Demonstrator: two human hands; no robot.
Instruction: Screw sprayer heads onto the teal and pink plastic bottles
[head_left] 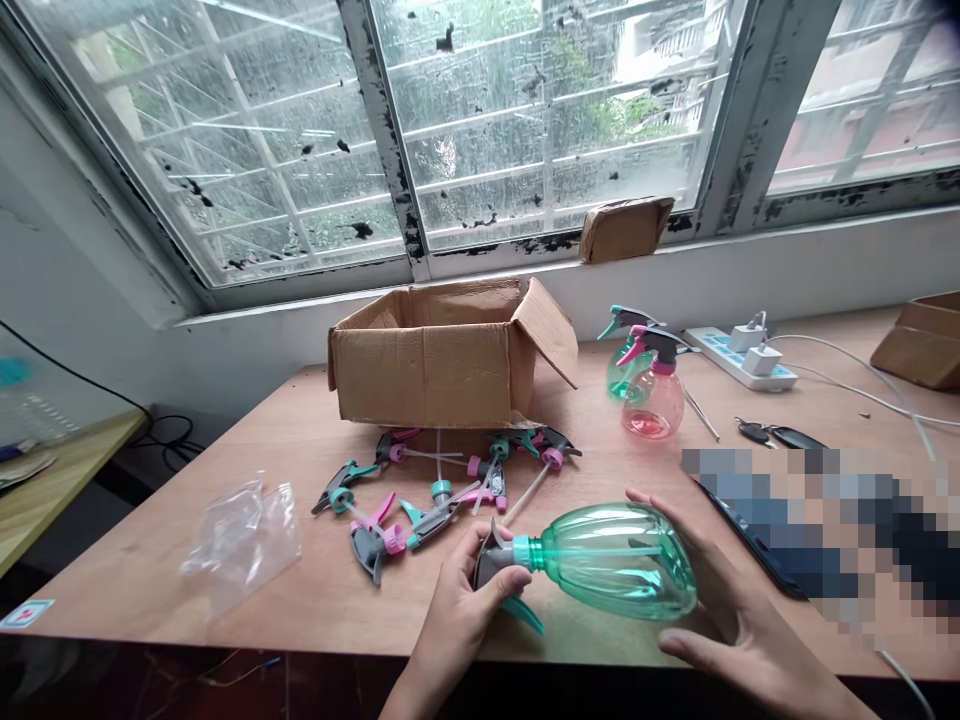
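My left hand (466, 592) is closed around the grey and teal spray head of a green clear spray bottle (615, 565). The bottle lies sideways above the table's front edge, its base to the right, with the dip tube inside it. Around that base my right hand (739, 615) is cupped, fingers partly hidden behind the bottle and thumb apart below it. Just beyond my left hand lie several loose spray heads with tubes, among them a pink and grey one (375, 540) and a teal and grey one (439, 515).
Behind the spray heads stands an open cardboard box (424, 375). A pink spray bottle (654, 400) and a green one (619, 375) stand at its right, near a power strip (739, 358) and keys (757, 432). A clear plastic bag (251, 545) lies left; a dark flat device (757, 545) lies right.
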